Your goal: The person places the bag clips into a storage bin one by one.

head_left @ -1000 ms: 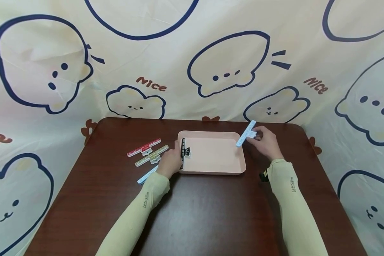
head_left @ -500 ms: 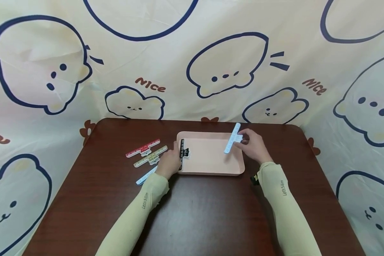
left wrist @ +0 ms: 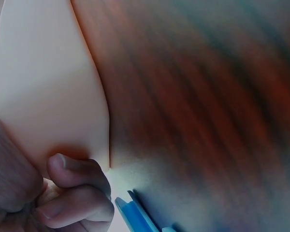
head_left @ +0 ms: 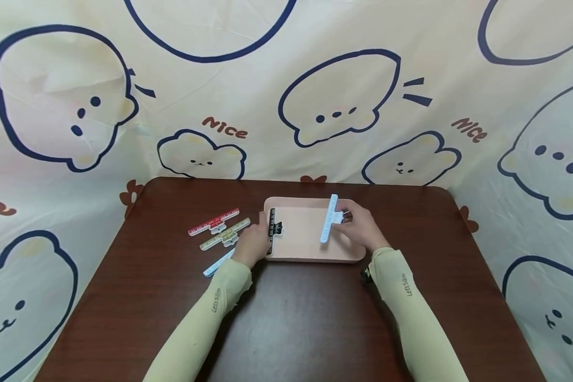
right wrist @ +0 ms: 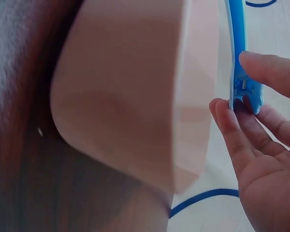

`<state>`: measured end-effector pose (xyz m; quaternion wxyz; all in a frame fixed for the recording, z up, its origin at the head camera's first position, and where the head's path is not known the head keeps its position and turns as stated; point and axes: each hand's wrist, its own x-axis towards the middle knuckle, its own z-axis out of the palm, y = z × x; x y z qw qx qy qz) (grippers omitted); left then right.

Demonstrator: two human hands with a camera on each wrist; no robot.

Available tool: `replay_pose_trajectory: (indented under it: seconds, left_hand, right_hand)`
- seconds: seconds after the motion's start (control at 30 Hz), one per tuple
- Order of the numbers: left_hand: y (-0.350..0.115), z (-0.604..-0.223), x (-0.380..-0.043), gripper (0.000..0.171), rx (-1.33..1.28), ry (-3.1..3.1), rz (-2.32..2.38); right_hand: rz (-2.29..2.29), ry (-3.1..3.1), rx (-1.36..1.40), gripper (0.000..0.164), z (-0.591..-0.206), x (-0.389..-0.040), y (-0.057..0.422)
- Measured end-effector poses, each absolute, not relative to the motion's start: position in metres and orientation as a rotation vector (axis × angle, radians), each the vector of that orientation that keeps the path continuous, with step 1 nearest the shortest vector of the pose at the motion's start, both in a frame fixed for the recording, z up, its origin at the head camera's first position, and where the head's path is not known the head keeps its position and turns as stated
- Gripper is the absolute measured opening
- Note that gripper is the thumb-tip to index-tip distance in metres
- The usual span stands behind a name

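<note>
A pale pink tray (head_left: 305, 257) lies on the table, and my left hand (head_left: 253, 243) grips its left end. In the left wrist view, curled fingers (left wrist: 79, 193) lie against the tray's wall. Inside the tray, along that left side, is a black ruler clip (head_left: 272, 231). Over the tray's right half, my right hand (head_left: 358, 225) pinches a light blue ruler clip (head_left: 329, 218) by its grip tab. The right wrist view shows the thumb and fingers on this clip (right wrist: 239, 58), held above the tray's rim, its small spring visible.
Left of the tray, on the dark wooden table (head_left: 305, 318), lie a red ruler clip (head_left: 214, 222), a yellow-green ruler clip (head_left: 225, 234) and a blue ruler clip (head_left: 218, 263), the last partly hidden by the left hand. A patterned cloth (head_left: 267, 106) hangs behind the table.
My right hand has carried the light blue clip leftward and slightly lower, from the tray's right edge to over its inside. The clip has turned more upright. The left hand stays put.
</note>
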<state>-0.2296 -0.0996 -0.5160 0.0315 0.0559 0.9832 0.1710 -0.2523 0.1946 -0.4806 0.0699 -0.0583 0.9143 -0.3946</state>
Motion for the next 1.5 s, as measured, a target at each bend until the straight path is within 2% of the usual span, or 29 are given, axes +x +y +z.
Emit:
replay_pose_trajectory:
  seconds: [0.53, 1.5]
  left_hand:
    - [-0.099, -0.516, -0.229, 0.057, 0.167, 3.032, 0.534]
    - [-0.101, -0.516, -0.230, 0.056, 0.171, 3.028, 0.526]
  right_hand:
    - [-1.032, 2.749, -0.279, 0.040, -0.502, -0.256, 0.175]
    - [-0.915, 2.784, -0.361, 0.038, -0.513, -0.255, 0.148]
